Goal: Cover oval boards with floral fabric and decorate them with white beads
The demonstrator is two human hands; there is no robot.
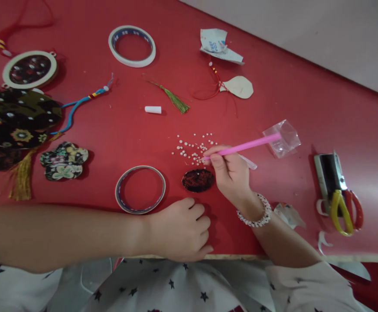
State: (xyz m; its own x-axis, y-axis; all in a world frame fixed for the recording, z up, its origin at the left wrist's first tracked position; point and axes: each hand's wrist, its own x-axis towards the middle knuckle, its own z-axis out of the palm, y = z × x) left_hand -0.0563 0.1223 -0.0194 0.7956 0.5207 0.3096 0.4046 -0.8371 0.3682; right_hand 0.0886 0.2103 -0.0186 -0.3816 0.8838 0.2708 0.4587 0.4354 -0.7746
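Observation:
My right hand (232,175) pinches a slim pink pen (246,144), its tip down among small white half-pearl beads (193,149) scattered on the red table. Just below the beads lies a dark oval piece (198,180) with a reddish-brown pattern and one small pearl near its top. My left hand (179,229) rests near the table's front edge, fingers curled in, with nothing visible in it. That hand lies below the oval piece, apart from it. Beside my right hand is a small clear strip (248,162), partly hidden by the fingers.
Tape rolls (140,190) lie left and at the back (132,46). Scissors (341,208) are at right, near a clear plastic bag (282,138). A flower-shaped piece (63,160), patterned ornaments (16,117), a green tassel (175,99) and a white cap (153,109) lie around.

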